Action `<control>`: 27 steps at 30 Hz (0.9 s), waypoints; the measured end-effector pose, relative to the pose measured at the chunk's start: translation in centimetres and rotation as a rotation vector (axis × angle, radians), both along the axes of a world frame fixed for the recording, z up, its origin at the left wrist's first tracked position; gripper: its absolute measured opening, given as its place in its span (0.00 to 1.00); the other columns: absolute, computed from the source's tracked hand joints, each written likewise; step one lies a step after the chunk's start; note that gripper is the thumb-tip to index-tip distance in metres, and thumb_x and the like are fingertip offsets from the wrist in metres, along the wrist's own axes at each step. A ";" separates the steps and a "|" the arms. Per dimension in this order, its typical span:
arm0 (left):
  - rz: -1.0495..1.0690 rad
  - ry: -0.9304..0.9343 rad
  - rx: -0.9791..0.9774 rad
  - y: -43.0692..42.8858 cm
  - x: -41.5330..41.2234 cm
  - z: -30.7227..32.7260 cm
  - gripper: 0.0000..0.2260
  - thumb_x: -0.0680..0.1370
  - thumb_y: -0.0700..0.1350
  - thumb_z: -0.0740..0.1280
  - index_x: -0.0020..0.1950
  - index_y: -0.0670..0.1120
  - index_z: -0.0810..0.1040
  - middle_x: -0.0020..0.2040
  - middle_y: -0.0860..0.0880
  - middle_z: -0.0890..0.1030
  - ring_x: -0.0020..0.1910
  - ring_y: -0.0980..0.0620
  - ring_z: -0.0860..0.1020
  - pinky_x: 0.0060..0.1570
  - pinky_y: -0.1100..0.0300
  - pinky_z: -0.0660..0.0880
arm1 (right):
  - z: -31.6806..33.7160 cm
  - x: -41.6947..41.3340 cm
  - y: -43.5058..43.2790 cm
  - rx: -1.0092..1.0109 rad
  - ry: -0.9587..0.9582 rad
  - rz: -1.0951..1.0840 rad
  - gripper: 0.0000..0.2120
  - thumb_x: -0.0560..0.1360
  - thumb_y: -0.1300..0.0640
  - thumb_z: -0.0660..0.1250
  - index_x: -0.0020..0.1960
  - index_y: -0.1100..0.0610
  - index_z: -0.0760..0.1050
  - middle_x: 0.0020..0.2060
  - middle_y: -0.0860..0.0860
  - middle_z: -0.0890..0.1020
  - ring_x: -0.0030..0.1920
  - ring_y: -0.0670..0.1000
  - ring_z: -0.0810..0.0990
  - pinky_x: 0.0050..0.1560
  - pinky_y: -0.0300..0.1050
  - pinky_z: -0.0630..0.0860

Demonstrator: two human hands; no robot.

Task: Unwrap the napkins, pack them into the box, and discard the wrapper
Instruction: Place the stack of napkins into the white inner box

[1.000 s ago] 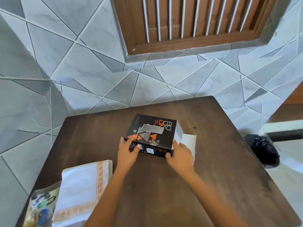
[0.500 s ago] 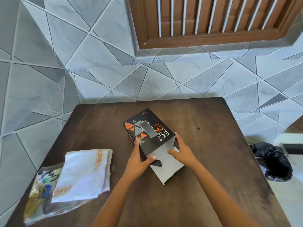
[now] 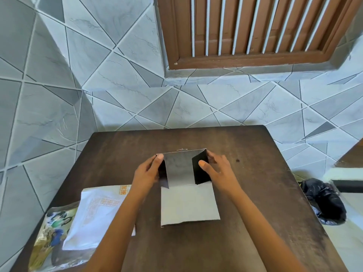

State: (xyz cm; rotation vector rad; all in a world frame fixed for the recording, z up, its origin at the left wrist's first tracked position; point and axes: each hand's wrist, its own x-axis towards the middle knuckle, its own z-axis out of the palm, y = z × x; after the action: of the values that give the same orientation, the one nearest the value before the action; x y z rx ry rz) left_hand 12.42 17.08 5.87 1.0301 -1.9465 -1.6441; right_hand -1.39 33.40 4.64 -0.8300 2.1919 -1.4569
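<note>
While facing the tiled wall [image 3: 59, 75], holds the box [image 3: 184, 169] near the middle of the dark table [image 3: 255, 193], open mouth toward the camera, grey flap [image 3: 188, 205] lying flat on the wood toward the near edge. Bare wood right of the box as far as the table's right edge, and beyond the box up to the far edge close by the wall. Less room at the near left: white napkins [image 3: 92, 216] with an orange border, apart from the box, lying partly on the printed wrapper [image 3: 51, 228] by the left edge. Past the right edge, down on the floor, a black bag [image 3: 324, 201]. Grips the box's left side with the left hand [image 3: 147, 173], thumb at the top corner, fingers outside. Pinches the right side with the right hand [image 3: 218, 171], thumb against the inner face, fingers outside and blurred, so probably curled round it.
</note>
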 end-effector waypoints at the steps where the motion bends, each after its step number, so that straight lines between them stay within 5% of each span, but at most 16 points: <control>1: -0.001 0.001 -0.004 -0.1 -0.2 0.8 0.14 0.77 0.59 0.58 0.50 0.52 0.78 0.46 0.52 0.82 0.46 0.54 0.80 0.39 0.65 0.76 | 0.6 0.2 -0.2 -0.034 -0.044 -0.015 0.26 0.72 0.43 0.64 0.67 0.51 0.66 0.57 0.48 0.69 0.63 0.48 0.67 0.66 0.47 0.66; 5: -0.039 -0.089 -0.053 -0.6 -0.5 2.2 0.15 0.77 0.61 0.54 0.43 0.55 0.74 0.43 0.55 0.76 0.44 0.55 0.76 0.50 0.59 0.72 | 1.7 1.5 -1.4 -0.111 -0.191 -0.053 0.28 0.72 0.43 0.64 0.66 0.56 0.62 0.62 0.49 0.73 0.58 0.47 0.73 0.62 0.45 0.72; 9: -0.186 -0.093 -0.151 -0.8 -0.2 2.7 0.21 0.78 0.57 0.58 0.67 0.48 0.70 0.61 0.53 0.74 0.61 0.55 0.71 0.61 0.60 0.65 | 1.7 2.1 -1.9 0.013 -0.119 -0.065 0.35 0.68 0.45 0.71 0.68 0.53 0.59 0.56 0.44 0.72 0.56 0.47 0.74 0.56 0.42 0.72; 11: -0.284 -0.151 -0.241 -0.6 -0.4 3.0 0.25 0.76 0.56 0.62 0.70 0.49 0.64 0.59 0.57 0.70 0.62 0.56 0.69 0.59 0.61 0.66 | 1.5 2.2 -2.0 0.063 -0.042 -0.063 0.36 0.66 0.45 0.73 0.68 0.51 0.59 0.58 0.46 0.72 0.57 0.49 0.74 0.55 0.44 0.73; 15: -0.318 -0.296 -0.370 -1.2 -1.3 2.1 0.41 0.70 0.60 0.69 0.76 0.50 0.52 0.74 0.50 0.61 0.71 0.49 0.64 0.66 0.53 0.66 | 1.6 2.3 -2.7 0.102 0.005 -0.089 0.41 0.61 0.40 0.74 0.67 0.52 0.60 0.63 0.51 0.72 0.59 0.52 0.75 0.57 0.50 0.75; 17: -0.314 -0.327 -0.458 -1.4 -1.9 2.0 0.39 0.70 0.59 0.69 0.75 0.49 0.55 0.73 0.49 0.62 0.69 0.49 0.66 0.65 0.53 0.67 | 1.4 2.2 -2.9 0.138 0.073 -0.137 0.45 0.63 0.41 0.73 0.71 0.54 0.56 0.66 0.52 0.69 0.63 0.54 0.73 0.60 0.51 0.73; 20: -0.193 -0.287 -0.560 -1.9 -2.4 2.0 0.28 0.72 0.54 0.69 0.70 0.49 0.66 0.67 0.47 0.72 0.62 0.47 0.73 0.61 0.52 0.72 | 1.4 1.7 -2.8 0.085 0.169 -0.234 0.33 0.70 0.50 0.70 0.71 0.57 0.61 0.64 0.55 0.74 0.62 0.55 0.75 0.59 0.49 0.73; 23: -0.048 -0.162 -0.481 -2.5 -2.2 2.0 0.17 0.75 0.46 0.66 0.63 0.46 0.73 0.59 0.45 0.79 0.49 0.50 0.76 0.51 0.55 0.75 | 1.8 0.9 -2.3 0.034 0.181 -0.339 0.18 0.73 0.58 0.66 0.62 0.60 0.71 0.44 0.53 0.83 0.40 0.47 0.80 0.43 0.36 0.75; 25: 0.067 -0.104 -0.382 -3.2 -2.0 1.7 0.17 0.75 0.41 0.65 0.64 0.45 0.70 0.59 0.43 0.78 0.50 0.47 0.76 0.51 0.53 0.76 | 1.8 0.5 -1.9 0.014 0.191 -0.416 0.20 0.73 0.60 0.66 0.63 0.61 0.70 0.36 0.52 0.80 0.31 0.47 0.75 0.36 0.38 0.73; 27: 0.107 -0.072 -0.305 -3.6 -1.8 1.4 0.24 0.74 0.40 0.66 0.69 0.48 0.64 0.61 0.44 0.75 0.58 0.42 0.75 0.56 0.51 0.76 | 1.8 0.6 -1.8 -0.029 0.193 -0.451 0.29 0.71 0.61 0.68 0.70 0.58 0.61 0.46 0.54 0.78 0.35 0.53 0.77 0.41 0.46 0.75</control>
State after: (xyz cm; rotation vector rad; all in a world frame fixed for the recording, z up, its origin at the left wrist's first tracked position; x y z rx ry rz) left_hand 10.62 13.45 7.32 1.0615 -2.0683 -1.2216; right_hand -0.77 31.63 6.45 -0.5206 2.6345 -1.6695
